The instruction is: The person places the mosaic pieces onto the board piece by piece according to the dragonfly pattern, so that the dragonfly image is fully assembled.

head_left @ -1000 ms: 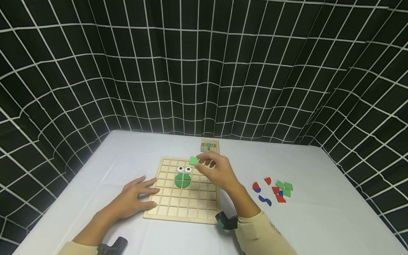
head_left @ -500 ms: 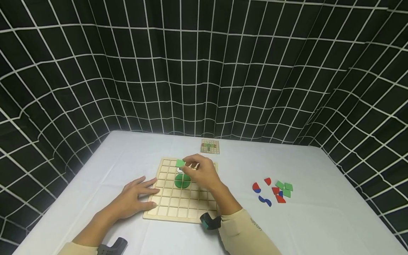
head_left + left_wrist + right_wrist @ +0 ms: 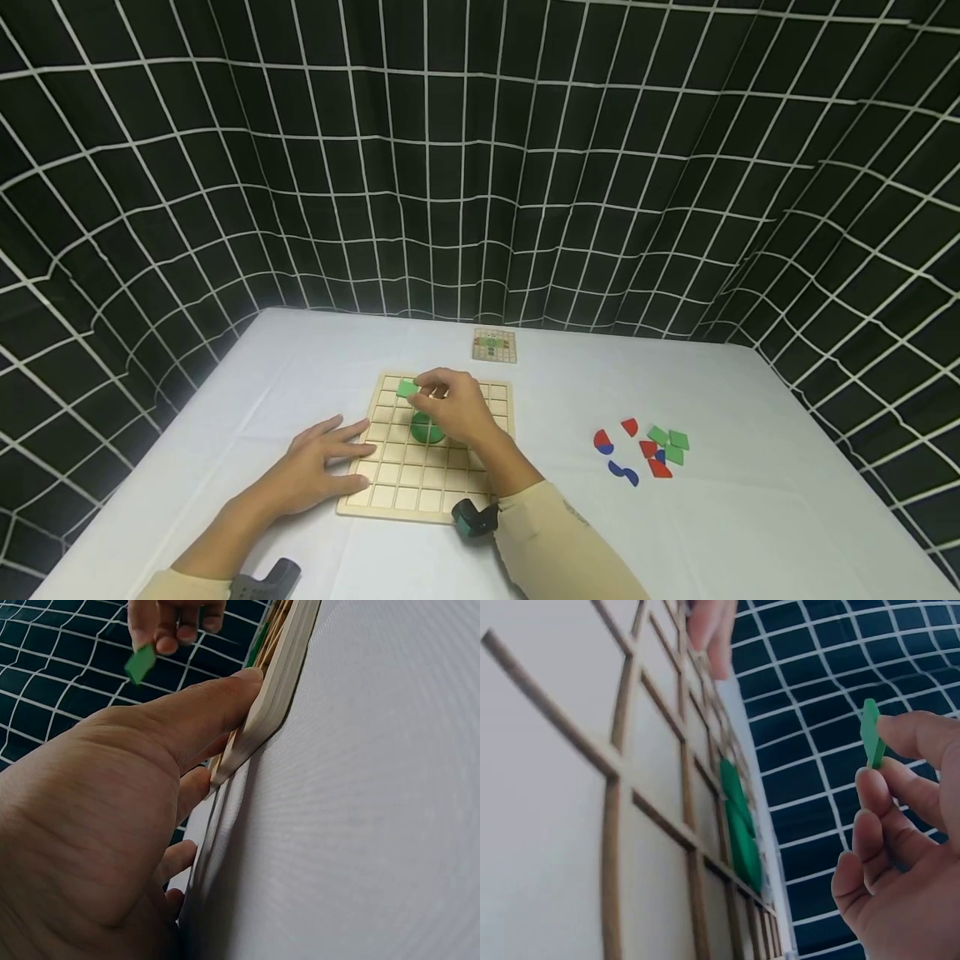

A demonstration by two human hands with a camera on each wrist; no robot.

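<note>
My right hand (image 3: 453, 408) pinches a light green square tile (image 3: 407, 389) between thumb and fingertips. It holds the tile above the upper left part of a wooden grid board (image 3: 411, 475); in the right wrist view the tile (image 3: 871, 735) is clear of the board. Dark green quarter pieces (image 3: 426, 430) lie on the board as a disc, partly covered by the right hand. That hand also hides the eye tiles. At the board's left edge rests my left hand (image 3: 318, 467), fingers spread and its thumb touching the rim in the left wrist view.
A small pattern card (image 3: 494, 345) lies behind the board. To the right are loose green tiles (image 3: 674, 455), red pieces (image 3: 660, 468) and blue pieces (image 3: 624, 472) on the white tablecloth (image 3: 757, 517). A black grid curtain (image 3: 480, 175) surrounds the table.
My right hand has moved left across the board with the green tile, from above the upper middle to the upper left, now covering the eye tiles. The left hand has stayed put.
</note>
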